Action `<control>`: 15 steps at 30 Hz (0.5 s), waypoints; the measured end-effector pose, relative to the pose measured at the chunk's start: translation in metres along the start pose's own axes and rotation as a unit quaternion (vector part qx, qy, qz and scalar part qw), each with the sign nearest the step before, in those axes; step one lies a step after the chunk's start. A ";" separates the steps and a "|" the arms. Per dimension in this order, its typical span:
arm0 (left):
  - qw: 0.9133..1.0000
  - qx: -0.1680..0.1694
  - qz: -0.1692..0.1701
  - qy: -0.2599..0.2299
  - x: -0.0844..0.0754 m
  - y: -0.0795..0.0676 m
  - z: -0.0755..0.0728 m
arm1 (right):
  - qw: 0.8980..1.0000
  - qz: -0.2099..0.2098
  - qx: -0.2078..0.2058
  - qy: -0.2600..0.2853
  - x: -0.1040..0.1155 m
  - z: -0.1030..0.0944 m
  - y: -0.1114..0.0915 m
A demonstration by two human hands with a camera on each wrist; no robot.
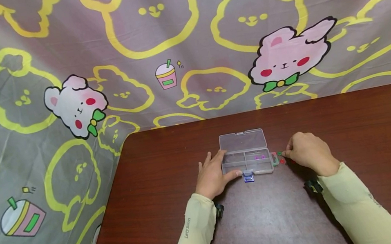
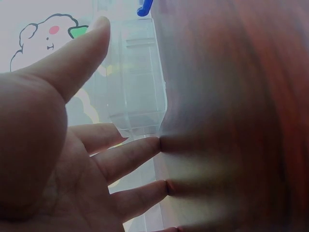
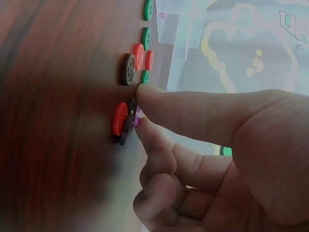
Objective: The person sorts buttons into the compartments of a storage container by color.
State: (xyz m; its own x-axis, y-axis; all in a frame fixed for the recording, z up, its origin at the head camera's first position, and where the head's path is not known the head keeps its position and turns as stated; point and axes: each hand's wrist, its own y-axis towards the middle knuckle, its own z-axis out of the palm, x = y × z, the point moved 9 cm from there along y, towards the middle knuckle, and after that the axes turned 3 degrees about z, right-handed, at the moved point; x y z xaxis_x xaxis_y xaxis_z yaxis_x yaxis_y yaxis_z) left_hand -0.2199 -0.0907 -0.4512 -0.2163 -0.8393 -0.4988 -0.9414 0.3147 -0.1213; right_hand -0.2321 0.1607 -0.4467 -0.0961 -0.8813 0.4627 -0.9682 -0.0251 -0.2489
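My left hand (image 1: 212, 177) rests against the left end of a clear plastic compartment box (image 1: 234, 167), its thumb along the front edge and its fingers fairly straight. The box's lid (image 1: 242, 141) is raised toward the back, with a blue latch (image 1: 249, 178) at the front. Small purple buttons (image 1: 260, 157) lie in a right-hand compartment. My right hand (image 1: 308, 152) is low over the table right of the box. Its thumb and index fingertips pinch a purple button (image 3: 137, 116), with a dark button (image 3: 128, 126) and a red button (image 3: 119, 118) right beside it.
Other loose buttons lie between the right hand and the box: a black button (image 3: 127, 69), a green button (image 3: 146, 38) and a red button (image 3: 138, 56) among them. Behind the brown table (image 1: 169, 150) hangs a patterned cloth (image 1: 209, 54).
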 end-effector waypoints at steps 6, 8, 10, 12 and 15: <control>1.000 0.000 -0.001 -0.001 0.000 0.000 0.000 | 1.000 0.000 0.005 0.005 -0.001 0.000 0.000; 1.000 0.001 -0.001 -0.001 0.000 0.000 0.000 | 1.000 0.000 0.008 0.006 -0.001 0.001 0.001; 1.000 0.001 -0.001 0.000 -0.001 0.000 0.000 | 1.000 -0.002 0.009 0.007 -0.002 0.001 0.001; 1.000 0.001 0.000 0.000 -0.001 0.000 0.000 | 1.000 -0.002 0.010 0.007 -0.002 0.001 0.001; 1.000 0.002 0.001 -0.001 -0.001 0.000 0.000 | 1.000 -0.001 0.009 0.008 -0.002 0.001 0.002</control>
State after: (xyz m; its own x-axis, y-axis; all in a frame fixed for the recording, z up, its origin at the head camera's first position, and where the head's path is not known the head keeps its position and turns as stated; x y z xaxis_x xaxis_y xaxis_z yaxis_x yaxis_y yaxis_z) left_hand -0.2198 -0.0902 -0.4506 -0.2177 -0.8381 -0.5001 -0.9402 0.3176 -0.1230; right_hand -0.2330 0.1621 -0.4494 -0.0979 -0.8733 0.4772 -0.9641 -0.0358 -0.2633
